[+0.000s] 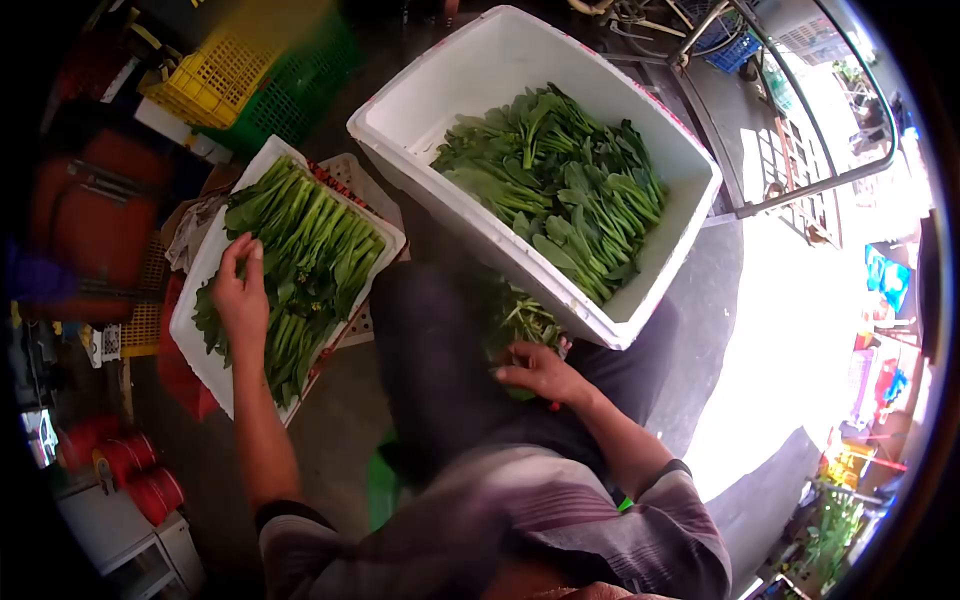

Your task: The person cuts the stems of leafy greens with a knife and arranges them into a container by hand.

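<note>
My left hand [242, 285] hovers over the left edge of a shallow white foam tray [207, 365], its fingers bent and close together beside the greens. Leafy green stalks [325, 225] lie in rows in that tray. Between my knees, my right hand [540, 373] is near loose greens [528, 318]; its fingers are curled, and whatever they hold is too small to tell. A deep white foam box [400, 130] stands tilted in front of my legs, with many leafy greens [560, 180] inside.
Yellow crate [215, 80] and green crate [275, 118] stand at the upper left. A metal-framed cart [770, 205] is at the upper right. Red cans [155, 492] sit at the lower left. A green stool [382, 490] is under me.
</note>
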Demonstrator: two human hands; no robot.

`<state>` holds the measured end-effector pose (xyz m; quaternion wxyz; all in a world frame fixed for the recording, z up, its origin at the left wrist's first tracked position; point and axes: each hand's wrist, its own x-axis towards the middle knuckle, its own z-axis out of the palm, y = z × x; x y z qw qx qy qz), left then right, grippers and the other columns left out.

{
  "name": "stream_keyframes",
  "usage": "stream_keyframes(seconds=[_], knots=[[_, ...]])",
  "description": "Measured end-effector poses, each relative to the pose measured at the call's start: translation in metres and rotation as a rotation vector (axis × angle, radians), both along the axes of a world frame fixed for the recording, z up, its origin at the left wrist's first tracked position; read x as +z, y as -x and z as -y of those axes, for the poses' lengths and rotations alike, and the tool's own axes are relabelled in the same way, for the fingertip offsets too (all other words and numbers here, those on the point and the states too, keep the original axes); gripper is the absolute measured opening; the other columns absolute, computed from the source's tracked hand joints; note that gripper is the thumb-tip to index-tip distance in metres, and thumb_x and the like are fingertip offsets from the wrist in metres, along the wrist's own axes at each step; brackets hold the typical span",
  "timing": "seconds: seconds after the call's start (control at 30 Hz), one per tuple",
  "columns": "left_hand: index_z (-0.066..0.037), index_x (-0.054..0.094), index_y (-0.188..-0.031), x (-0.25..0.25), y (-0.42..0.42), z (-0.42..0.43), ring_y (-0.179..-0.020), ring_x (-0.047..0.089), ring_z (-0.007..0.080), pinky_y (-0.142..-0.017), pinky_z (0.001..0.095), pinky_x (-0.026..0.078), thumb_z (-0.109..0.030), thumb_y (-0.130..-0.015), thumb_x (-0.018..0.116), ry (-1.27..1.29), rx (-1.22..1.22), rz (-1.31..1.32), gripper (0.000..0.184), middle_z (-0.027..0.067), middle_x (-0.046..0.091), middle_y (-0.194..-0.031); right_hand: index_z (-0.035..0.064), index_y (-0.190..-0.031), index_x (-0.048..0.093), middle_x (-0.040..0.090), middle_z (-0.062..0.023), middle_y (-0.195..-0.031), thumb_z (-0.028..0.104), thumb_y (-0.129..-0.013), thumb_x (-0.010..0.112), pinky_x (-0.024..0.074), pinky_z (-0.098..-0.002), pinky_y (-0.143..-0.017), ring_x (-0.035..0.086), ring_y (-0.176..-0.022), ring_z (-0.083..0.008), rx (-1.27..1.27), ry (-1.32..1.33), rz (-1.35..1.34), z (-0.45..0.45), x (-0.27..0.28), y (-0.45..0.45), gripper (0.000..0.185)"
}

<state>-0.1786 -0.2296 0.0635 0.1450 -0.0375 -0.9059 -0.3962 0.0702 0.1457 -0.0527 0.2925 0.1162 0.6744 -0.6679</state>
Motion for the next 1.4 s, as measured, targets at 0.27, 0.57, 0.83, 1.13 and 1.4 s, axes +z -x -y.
stream_keyframes(seconds=[0.27, 0.57, 0.83, 1.13, 1.4], knots=[[0.0, 0.072, -0.106, 0.03, 0.049, -0.24, -0.09, 0.068, 0.0228, -0.079, 0.0356, 0.053, -0.015, -0.095, 0.071, 0.119, -0.766, 0.111, 0.018, 0.0118, 0.072, -0.098, -0.002, -0.12, 0.063, 0.068, -0.0236, -0.109, 0.04, -0.099, 0.064, 0.0503, -0.0449, -0.096, 0.066, -0.103, -0.036, 0.186, -0.101, -0.113, -0.005, 0.007, 0.003, 0.047], [-0.013, 0.075, -0.113, -0.112, 0.127, -0.384, -0.111, 0.062, 0.0359, -0.093, 0.0489, 0.052, -0.01, -0.089, 0.065, 0.841, -1.125, -0.018, 0.026, 0.0134, 0.065, -0.114, -0.0028, -0.134, 0.055, 0.068, -0.0258, -0.102, 0.043, -0.097, 0.066, 0.0528, -0.0474, -0.087, 0.068, -0.094, -0.0395, 0.254, -0.086, -0.26, 0.0, -0.041, -0.002, 0.06], [-0.019, 0.074, -0.116, -0.146, 0.145, -0.41, -0.111, 0.058, 0.0335, -0.091, 0.0464, 0.048, -0.009, -0.085, 0.07, 1.103, -1.038, -0.118, 0.033, 0.0122, 0.058, -0.112, 0.0009, -0.132, 0.058, 0.069, -0.0225, -0.099, 0.038, -0.097, 0.066, 0.0538, -0.0451, -0.082, 0.068, -0.091, -0.0354, 0.206, -0.032, -0.149, -0.016, -0.016, 0.007, 0.052], [-0.008, 0.067, -0.106, -0.075, 0.138, -0.397, -0.097, 0.064, 0.0313, -0.094, 0.0413, 0.047, -0.015, -0.085, 0.08, 0.514, -1.042, -0.142, 0.026, 0.0128, 0.065, -0.104, 0.003, -0.137, 0.055, 0.067, -0.0266, -0.119, 0.043, -0.102, 0.058, 0.0509, -0.0476, -0.096, 0.065, -0.113, -0.0421, 0.078, 0.007, -0.176, -0.018, -0.001, 0.008, 0.054], [-0.002, 0.059, -0.107, 0.013, 0.046, -0.351, -0.088, 0.063, 0.0156, -0.08, 0.0294, 0.054, -0.008, -0.093, 0.077, -0.148, -0.92, -0.057, 0.024, 0.0081, 0.066, -0.099, -0.0043, -0.128, 0.059, 0.062, -0.0275, -0.127, 0.035, -0.109, 0.045, 0.0463, -0.048, -0.105, 0.059, -0.121, -0.0437, -0.114, 0.07, -0.184, -0.022, 0.023, 0.005, 0.046]])
